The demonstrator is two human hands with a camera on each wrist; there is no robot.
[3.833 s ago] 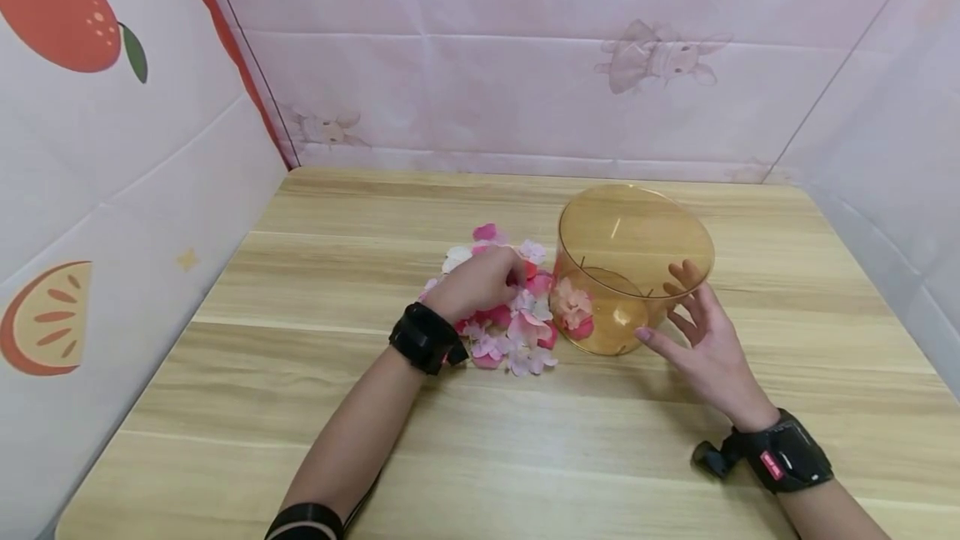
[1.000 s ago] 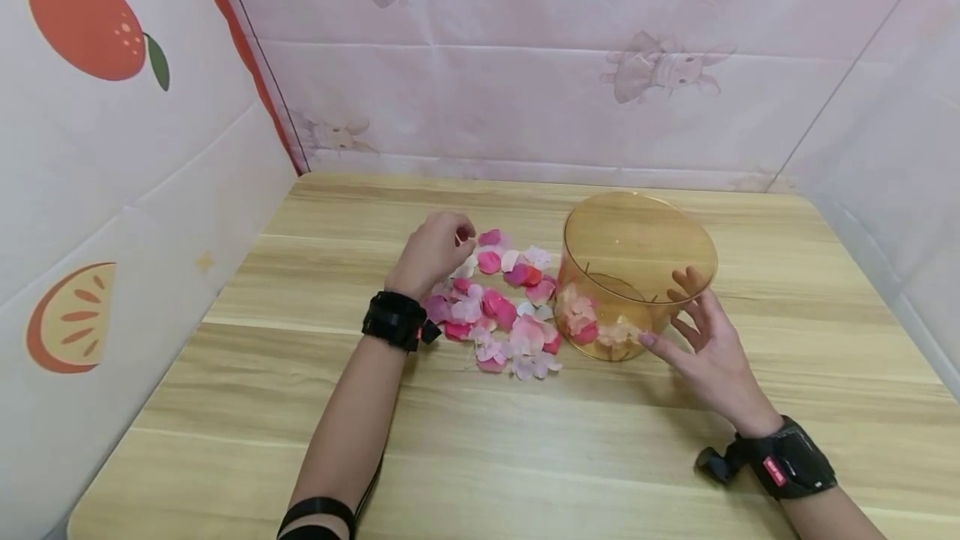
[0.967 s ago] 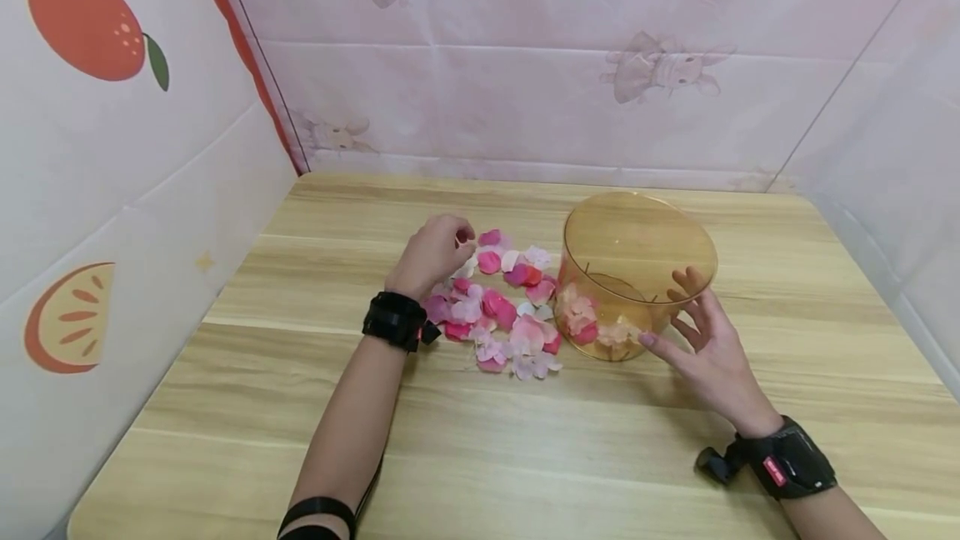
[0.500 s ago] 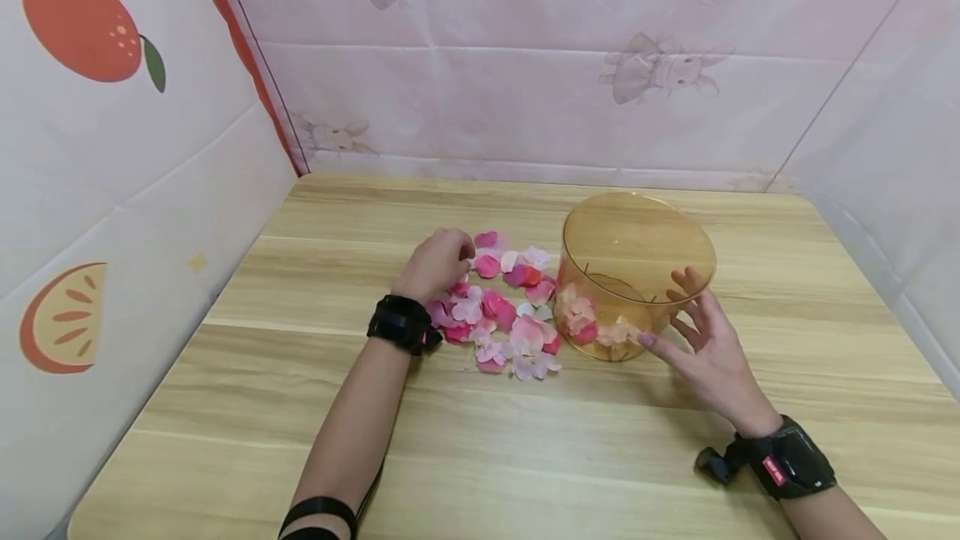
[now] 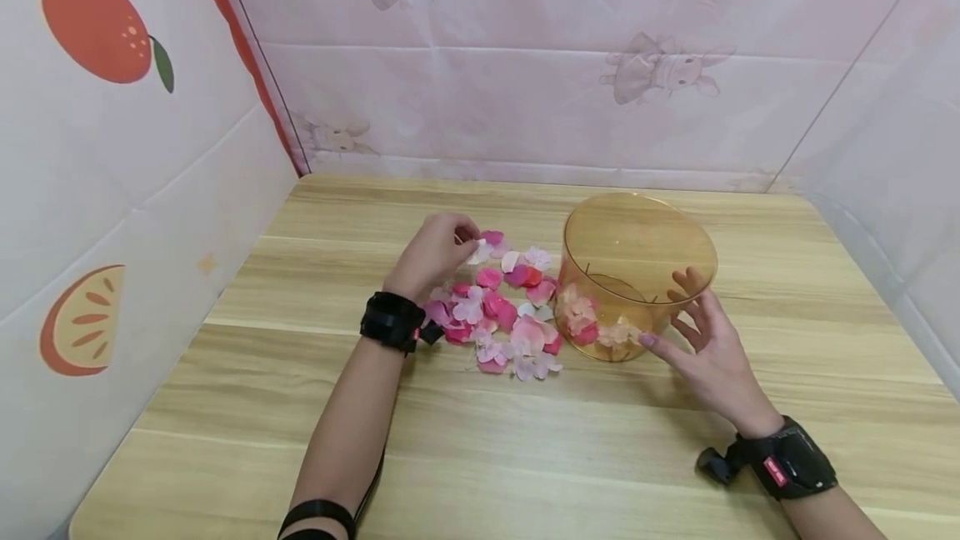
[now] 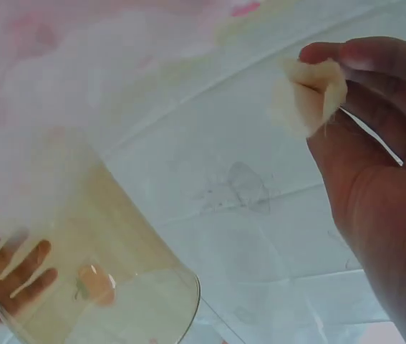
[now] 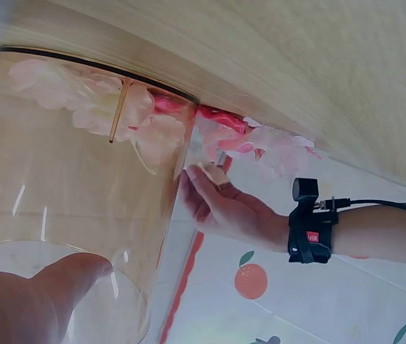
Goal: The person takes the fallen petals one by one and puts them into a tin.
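Left hand (image 5: 433, 252) now raised, pale petal (image 6: 308, 95) pinched.

left hand (image 5: 432, 255) raised with fingertips pinched, right hand (image 5: 705, 350) open, fingers spread

On the worktop (image 5: 525, 457) the petals (image 5: 502, 315) lie left of the container (image 5: 637, 273); some petals are inside it. The left hand (image 5: 435, 255) is behind the petals, the right hand (image 5: 705, 348) right of the container.

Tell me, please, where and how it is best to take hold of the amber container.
Probably by its curved side wall, coming from the right. The amber container stands upright and is wide, so one hand spans only part of it; the right hand rests open there. Petals crowd its left side.
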